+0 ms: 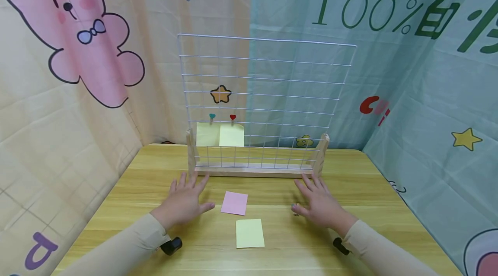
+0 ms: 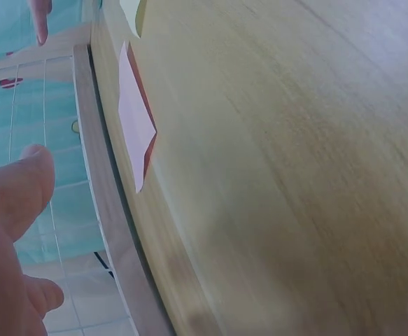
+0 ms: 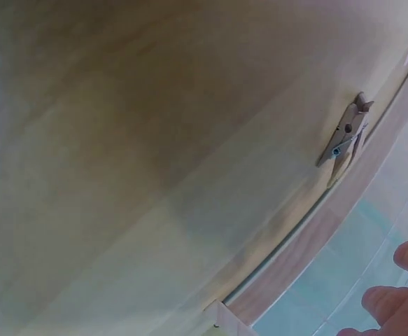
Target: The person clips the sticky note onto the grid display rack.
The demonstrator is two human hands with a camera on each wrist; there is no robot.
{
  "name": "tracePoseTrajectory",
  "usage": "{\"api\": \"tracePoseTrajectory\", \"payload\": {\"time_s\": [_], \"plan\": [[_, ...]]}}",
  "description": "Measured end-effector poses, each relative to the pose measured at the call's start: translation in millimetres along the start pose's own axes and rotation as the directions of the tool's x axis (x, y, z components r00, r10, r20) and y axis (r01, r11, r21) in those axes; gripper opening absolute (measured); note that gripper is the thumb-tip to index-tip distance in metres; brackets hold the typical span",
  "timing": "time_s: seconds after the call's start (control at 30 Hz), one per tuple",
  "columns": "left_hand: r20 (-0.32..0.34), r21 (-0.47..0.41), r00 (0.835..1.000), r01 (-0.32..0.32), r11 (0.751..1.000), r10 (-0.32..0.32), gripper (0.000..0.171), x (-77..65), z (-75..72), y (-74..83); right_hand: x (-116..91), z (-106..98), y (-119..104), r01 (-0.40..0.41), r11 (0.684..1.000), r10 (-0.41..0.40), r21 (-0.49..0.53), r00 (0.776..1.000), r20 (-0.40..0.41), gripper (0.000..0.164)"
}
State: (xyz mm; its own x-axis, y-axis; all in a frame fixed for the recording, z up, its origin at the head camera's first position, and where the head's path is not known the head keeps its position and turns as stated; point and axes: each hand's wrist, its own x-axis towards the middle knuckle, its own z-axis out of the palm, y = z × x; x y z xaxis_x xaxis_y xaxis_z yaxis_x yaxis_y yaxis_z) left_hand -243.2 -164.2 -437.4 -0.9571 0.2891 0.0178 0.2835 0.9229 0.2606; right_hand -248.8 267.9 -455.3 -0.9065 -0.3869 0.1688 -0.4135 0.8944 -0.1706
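Two-handed, held left hand [image 1: 183, 202] and right hand [image 1: 322, 207] empty with fingers apart! Likely needed to pinch the clothespin [image 3: 342, 134] gently.

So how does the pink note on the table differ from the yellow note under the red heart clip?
Color: the pink note is pink, the yellow note pale yellow.
Pose: the pink note lies on the table, while the yellow note hangs upright on the wire rack.
Hold: the pink note is unclipped; the red heart clip holds the yellow note's top.
Both look roughly square, with no visible writing.
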Motion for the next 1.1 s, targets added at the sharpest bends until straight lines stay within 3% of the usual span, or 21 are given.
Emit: {"api": "tracePoseTrajectory", "payload": {"time_s": [0.4, 0.7, 0.97, 1.1], "plan": [[0.031, -0.022, 0.999, 0.005, 1.0, -0.004, 0.085, 3.3, 8.3, 2.8, -5.4, 2.1, 5.3, -0.002, 0.999, -0.001, 0.047, 0.998, 0.058, 0.081], [0.007, -0.034, 0.999, -0.044, 0.998, 0.045, 0.085, 14.9, 17.0, 8.4, -9.4, 0.3, 11.0, -0.016, 0.992, -0.004, 0.124, 0.987, 0.16, 0.076], [0.039, -0.095, 0.998, -0.055, 0.994, 0.058, 0.086, 26.9, 25.9, 18.5, -8.0, 0.6, 14.3, 0.037, 0.99, -0.064, 0.138, 0.978, 0.197, 0.063], [0.057, -0.076, 0.996, -0.059, 0.995, 0.063, 0.085, 33.0, 29.8, 22.9, -8.3, 1.6, 15.8, 0.061, 0.99, -0.086, 0.127, 0.975, 0.205, 0.059]]}}
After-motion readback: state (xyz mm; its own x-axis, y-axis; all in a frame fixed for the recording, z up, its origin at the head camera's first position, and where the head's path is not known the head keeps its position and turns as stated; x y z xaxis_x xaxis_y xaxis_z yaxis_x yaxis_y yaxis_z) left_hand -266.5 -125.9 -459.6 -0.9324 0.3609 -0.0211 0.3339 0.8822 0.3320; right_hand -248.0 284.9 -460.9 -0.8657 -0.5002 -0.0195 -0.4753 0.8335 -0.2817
